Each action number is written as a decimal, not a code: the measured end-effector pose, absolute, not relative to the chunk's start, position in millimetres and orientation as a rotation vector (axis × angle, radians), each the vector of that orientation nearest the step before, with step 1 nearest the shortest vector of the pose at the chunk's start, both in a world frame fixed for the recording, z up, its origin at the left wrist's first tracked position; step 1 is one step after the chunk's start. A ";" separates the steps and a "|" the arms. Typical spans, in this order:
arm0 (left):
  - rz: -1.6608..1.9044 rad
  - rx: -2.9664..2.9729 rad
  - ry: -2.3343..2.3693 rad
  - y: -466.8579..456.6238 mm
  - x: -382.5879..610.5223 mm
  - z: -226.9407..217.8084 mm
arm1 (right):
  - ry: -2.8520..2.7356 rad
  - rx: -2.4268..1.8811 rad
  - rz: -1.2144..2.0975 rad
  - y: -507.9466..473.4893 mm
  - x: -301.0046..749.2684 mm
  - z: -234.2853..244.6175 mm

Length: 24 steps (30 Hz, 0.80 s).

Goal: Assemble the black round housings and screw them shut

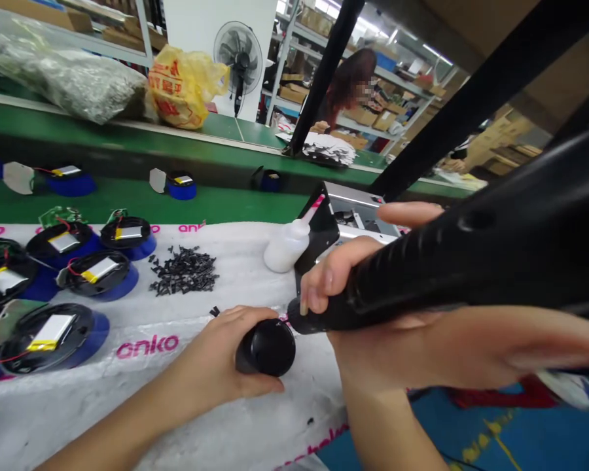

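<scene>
The left hand has its fingers clamped round a cylinder over the sheet — next to the narrow end of a tool. The right hand grips that tool, fingers wrapped round.

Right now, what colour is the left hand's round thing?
The round thing is black: head view.

L hand grips blk cyl, R hand holds bigger blk tube.
</scene>
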<state>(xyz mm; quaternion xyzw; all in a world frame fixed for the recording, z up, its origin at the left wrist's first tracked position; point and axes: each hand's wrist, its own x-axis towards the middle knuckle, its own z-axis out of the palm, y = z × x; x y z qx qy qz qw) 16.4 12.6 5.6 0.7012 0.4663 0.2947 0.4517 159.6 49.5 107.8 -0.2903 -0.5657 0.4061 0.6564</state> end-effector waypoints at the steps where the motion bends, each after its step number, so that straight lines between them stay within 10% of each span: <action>1: 0.734 1.731 1.143 12.1 16.0 5.2 | -1.252 -0.647 0.904 50.5 154.4 107.1; 24: 0.831 1.697 1.123 13.6 16.5 7.0 | -1.248 -0.494 1.107 59.2 161.8 75.5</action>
